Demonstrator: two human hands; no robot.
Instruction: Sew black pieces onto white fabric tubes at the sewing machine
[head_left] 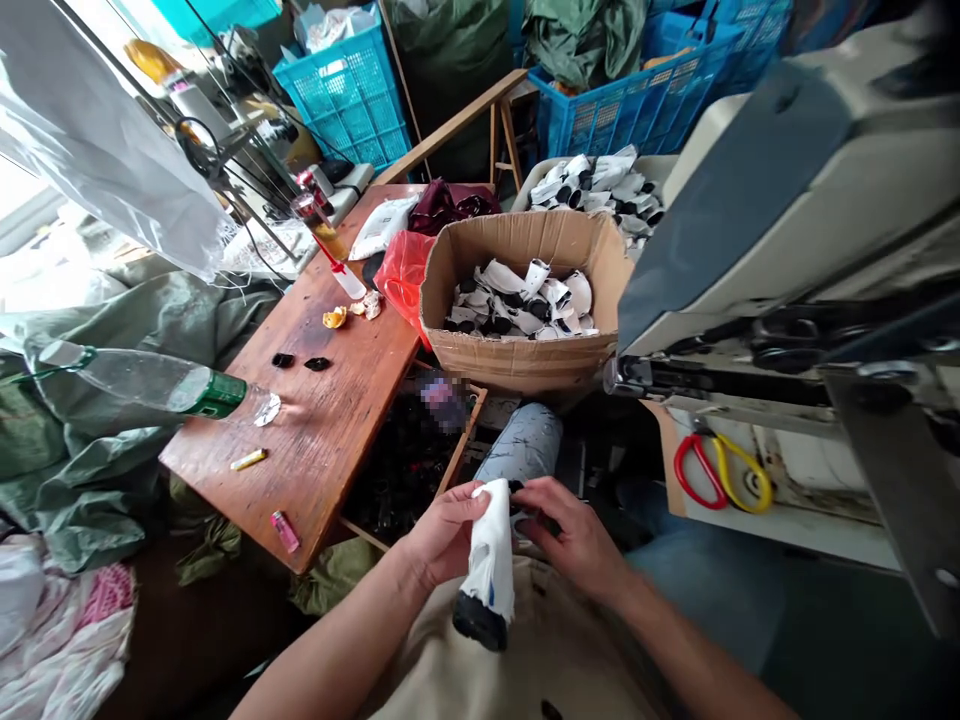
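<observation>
A white cloth piece with a black end (491, 560) is held upright in front of my lap, its black end pointing down toward me. My left hand (450, 530) grips it from the left, thumb over its upper part. On the other side, my right hand (566, 530) has its fingers closed close to the piece's upper edge, by a small dark bit. A greyish loop shows by those fingers, but what they hold is too small to make out. Beyond my hands, a cardboard box (517, 355) holds several similar white and black pieces (517, 300).
A wooden table (360, 370) on the left carries a plastic bottle (172, 385), a pink lighter (285, 532) and orange peel (334, 317). Under it is an open drawer (457, 450) of dark items. Red-and-yellow scissors (724, 470) lie beneath a large machine (750, 200) at right.
</observation>
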